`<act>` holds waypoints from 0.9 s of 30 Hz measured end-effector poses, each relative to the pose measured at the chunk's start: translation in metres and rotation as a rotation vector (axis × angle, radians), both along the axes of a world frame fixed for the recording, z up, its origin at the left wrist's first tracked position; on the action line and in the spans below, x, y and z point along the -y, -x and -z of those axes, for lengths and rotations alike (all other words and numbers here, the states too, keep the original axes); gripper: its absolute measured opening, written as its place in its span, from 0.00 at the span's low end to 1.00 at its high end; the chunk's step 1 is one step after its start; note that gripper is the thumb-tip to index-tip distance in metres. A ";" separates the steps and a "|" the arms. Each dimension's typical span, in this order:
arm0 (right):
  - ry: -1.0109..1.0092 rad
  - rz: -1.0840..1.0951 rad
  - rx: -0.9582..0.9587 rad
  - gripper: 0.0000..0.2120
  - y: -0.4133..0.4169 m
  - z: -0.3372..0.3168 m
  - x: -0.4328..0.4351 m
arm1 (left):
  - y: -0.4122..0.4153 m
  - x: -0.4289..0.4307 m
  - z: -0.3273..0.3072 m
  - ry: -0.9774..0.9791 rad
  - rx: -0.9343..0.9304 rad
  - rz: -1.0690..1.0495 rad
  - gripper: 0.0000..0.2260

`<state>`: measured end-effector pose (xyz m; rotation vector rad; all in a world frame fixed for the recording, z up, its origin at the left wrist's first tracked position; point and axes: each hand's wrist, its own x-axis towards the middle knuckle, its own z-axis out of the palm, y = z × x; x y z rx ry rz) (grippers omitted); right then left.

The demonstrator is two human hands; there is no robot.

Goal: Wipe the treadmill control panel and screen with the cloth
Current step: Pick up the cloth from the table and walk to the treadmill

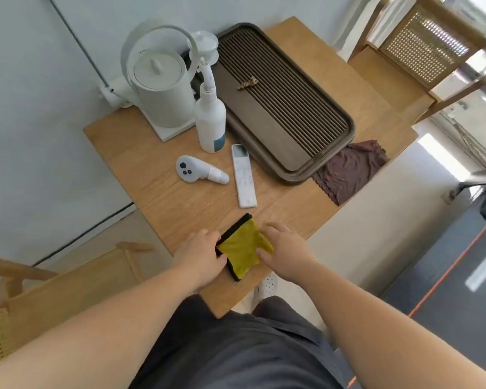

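Observation:
A folded yellow cloth (242, 245) with a black edge lies on the wooden table (157, 192) near its front edge. My left hand (199, 255) grips the cloth's left side with fingers curled over the black edge. My right hand (285, 248) presses on its right side with thumb and fingers on the fabric. Part of the dark treadmill (460, 276) with an orange stripe shows at the far right; its control panel and screen are out of view.
On the table stand a white kettle (160, 88), a white spray bottle (210, 119), a white handheld controller (197, 171), a white remote (244, 175), a brown slatted tray (281, 102) and a brown cloth (348, 169). Wooden chairs (421, 46) stand at the back right and the left.

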<state>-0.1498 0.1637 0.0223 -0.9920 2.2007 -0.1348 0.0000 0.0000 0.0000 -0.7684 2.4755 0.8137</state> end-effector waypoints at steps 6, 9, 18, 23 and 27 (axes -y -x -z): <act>-0.028 -0.299 0.021 0.28 0.039 0.013 0.031 | 0.003 -0.014 0.005 0.108 0.028 -0.185 0.06; -0.069 -0.490 0.038 0.29 0.052 0.020 0.038 | 0.003 -0.030 0.007 0.130 0.003 -0.353 0.10; 0.106 -0.612 -0.201 0.11 0.051 0.026 0.026 | 0.022 -0.064 -0.004 0.206 -0.040 -0.539 0.05; 0.373 -0.527 -0.129 0.06 0.068 0.019 0.005 | 0.022 -0.069 -0.030 0.216 -0.164 -0.596 0.05; 0.522 -0.476 -0.093 0.11 0.084 -0.011 -0.015 | 0.026 -0.063 -0.059 -0.004 -0.243 -0.639 0.08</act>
